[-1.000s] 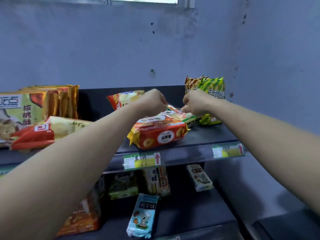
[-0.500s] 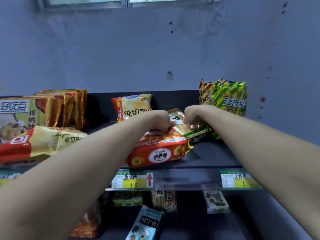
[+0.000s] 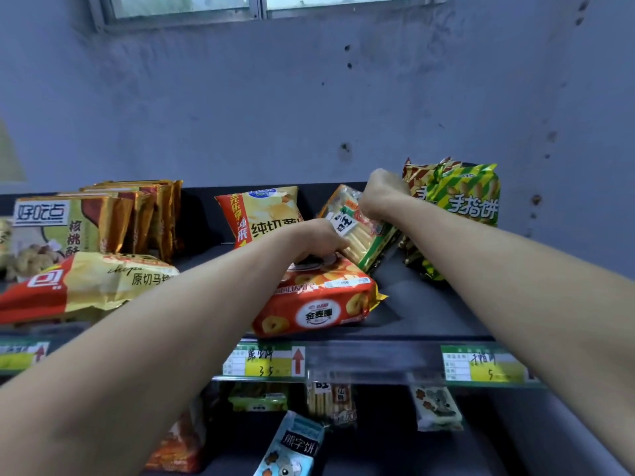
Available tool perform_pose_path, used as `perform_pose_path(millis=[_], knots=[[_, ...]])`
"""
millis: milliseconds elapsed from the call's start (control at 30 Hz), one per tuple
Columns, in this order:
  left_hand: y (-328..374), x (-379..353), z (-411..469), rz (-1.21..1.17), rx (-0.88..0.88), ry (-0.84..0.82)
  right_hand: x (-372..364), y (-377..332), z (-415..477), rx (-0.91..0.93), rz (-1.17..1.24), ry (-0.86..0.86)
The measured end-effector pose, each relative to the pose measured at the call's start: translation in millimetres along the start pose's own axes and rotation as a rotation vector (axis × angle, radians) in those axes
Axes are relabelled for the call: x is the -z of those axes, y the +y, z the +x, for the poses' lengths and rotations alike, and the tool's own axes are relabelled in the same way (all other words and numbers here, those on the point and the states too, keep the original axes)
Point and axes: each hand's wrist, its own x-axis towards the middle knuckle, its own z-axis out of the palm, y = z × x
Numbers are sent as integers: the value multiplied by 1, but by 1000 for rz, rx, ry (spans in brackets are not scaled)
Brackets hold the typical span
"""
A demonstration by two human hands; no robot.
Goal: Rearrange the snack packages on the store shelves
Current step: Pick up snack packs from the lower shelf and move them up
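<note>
Both hands are up on the upper shelf (image 3: 433, 314), closed on one clear cracker pack (image 3: 366, 237) with green edges. The right hand (image 3: 381, 195) has its fingers curled over the pack's far top end. The left hand (image 3: 321, 238) grips the near bottom end, knuckles towards me, so I cannot see its fingertips. The pack sits tilted between them, far end raised, near the middle of the shelf.

Its near end rests on a red cookie pack (image 3: 316, 305), which lies flat at the cracker pack's 6 o'clock and reaches to the shelf's front lip. At 9 o'clock a yellow chip bag (image 3: 264, 214) stands upright against the back. At 3 o'clock, just beside the right hand, stand the green striped biscuit bags (image 3: 469, 197).

Farther out at 9 o'clock is a row of gold packs (image 3: 137, 214), with another chip bag (image 3: 89, 286) lying flat in front of them. Price tags (image 3: 264, 362) are clipped along the shelf's front edge. On the shelf below, a blue biscuit pack (image 3: 292, 444) lies at 6 o'clock.
</note>
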Motion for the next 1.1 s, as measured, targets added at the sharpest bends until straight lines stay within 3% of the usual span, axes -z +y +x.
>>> perform_pose_path(millis=[100,233,533,700,1100], knots=[[0,3,1,-270,-75,91,12,-8,-2,47,22,96],[10,15,-7,-443,-156,214,37,-14,-13,70,104,209],[21,37,-52,-847,-295,236,79,-5,-56,-191,566,362],[10,41,-92,-816,-294,313,83,-17,-93,-329,858,391],[-66,41,-190,-889,-327,128,67,-66,-227,-388,898,388]])
